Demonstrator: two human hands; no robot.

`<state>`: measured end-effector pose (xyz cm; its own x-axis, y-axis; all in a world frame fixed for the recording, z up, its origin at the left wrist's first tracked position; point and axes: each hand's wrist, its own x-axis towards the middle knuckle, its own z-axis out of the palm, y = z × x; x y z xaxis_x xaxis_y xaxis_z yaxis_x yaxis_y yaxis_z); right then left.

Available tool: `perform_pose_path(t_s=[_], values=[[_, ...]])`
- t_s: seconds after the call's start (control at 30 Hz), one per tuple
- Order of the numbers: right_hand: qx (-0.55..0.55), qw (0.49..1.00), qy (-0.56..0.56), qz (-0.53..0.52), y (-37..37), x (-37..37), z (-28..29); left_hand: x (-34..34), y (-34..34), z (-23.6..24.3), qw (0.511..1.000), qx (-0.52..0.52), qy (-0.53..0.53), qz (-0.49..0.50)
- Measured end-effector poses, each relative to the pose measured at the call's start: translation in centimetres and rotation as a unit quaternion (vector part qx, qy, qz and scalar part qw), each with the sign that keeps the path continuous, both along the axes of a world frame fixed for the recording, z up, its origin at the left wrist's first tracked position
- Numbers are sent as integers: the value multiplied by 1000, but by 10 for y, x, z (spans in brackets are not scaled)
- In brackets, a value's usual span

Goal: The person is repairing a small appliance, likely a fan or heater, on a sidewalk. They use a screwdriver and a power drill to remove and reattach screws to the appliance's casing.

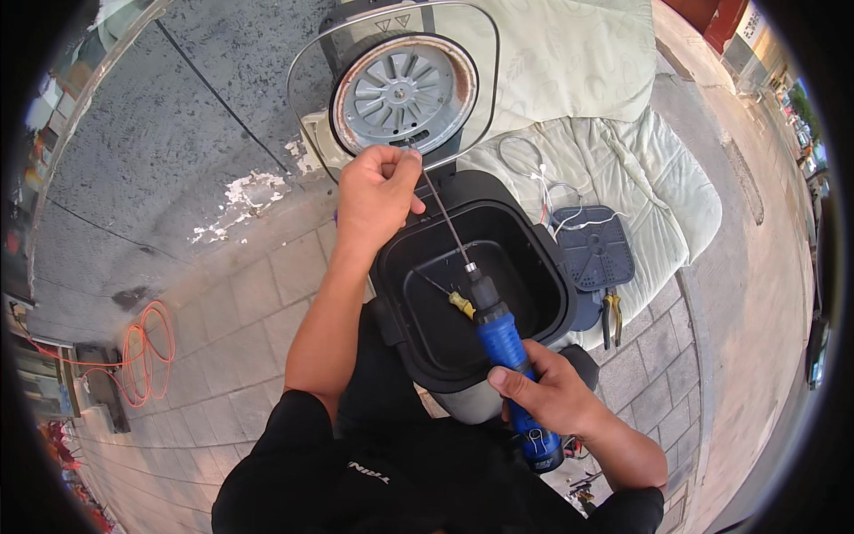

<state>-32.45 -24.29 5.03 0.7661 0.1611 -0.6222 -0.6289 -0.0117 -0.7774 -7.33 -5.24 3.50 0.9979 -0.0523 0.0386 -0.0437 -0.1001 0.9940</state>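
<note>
Screwdriver (498,334), blue-handled with a long thin metal shaft, runs diagonally from the near right up to the far centre of the scene, crossing above the open black cavity of a black appliance body (471,285). Right hand (551,396) is wrapped closed around the lower part of the blue handle, thumb lying along it. Left hand (378,191) has its fingers (391,160) pinched shut at the tip of the shaft, right at the lower edge of the round grey metal disc (405,93) in the raised lid. Whether a screw is held there cannot be told. The disc shows a rusty brown rim and radial ribs.

Inside the cavity lies a small yellow-handled tool (461,304), just beside the screwdriver's collar. To the right of the appliance rest a square blue-grey perforated plate (594,249), white wires (543,178) and pliers (611,316) with yellow grips, all on a pale green quilted cushion (623,133). The appliance stands on grey paving. An orange cable coil (142,351) lies well apart, at the near left.
</note>
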Motion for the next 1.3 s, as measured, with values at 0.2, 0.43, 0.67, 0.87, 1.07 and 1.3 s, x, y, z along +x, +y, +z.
perform_pose_path(t_s=[0.2, 0.43, 0.67, 0.87, 1.07, 1.3], values=[[-19, 999, 5, 32, -20, 18, 13, 4, -11, 2, 981, 185, -57, 14], [-27, 996, -28, 74, -35, 37, 11, 17, -12, -13, 932, 305, -185, 64], [-47, 994, -32, 91, -40, 47, 6, 11, -24, -8, 950, 270, -133, 89], [-61, 993, -33, 97, -41, 53, 5, 18, -26, -20, 945, 275, -135, 111], [-41, 995, -31, 84, -42, 55, 2, 26, -28, -20, 925, 329, -153, 110], [-18, 996, -29, 78, -41, 59, 4, 34, -19, -29, 915, 336, -190, 114]])
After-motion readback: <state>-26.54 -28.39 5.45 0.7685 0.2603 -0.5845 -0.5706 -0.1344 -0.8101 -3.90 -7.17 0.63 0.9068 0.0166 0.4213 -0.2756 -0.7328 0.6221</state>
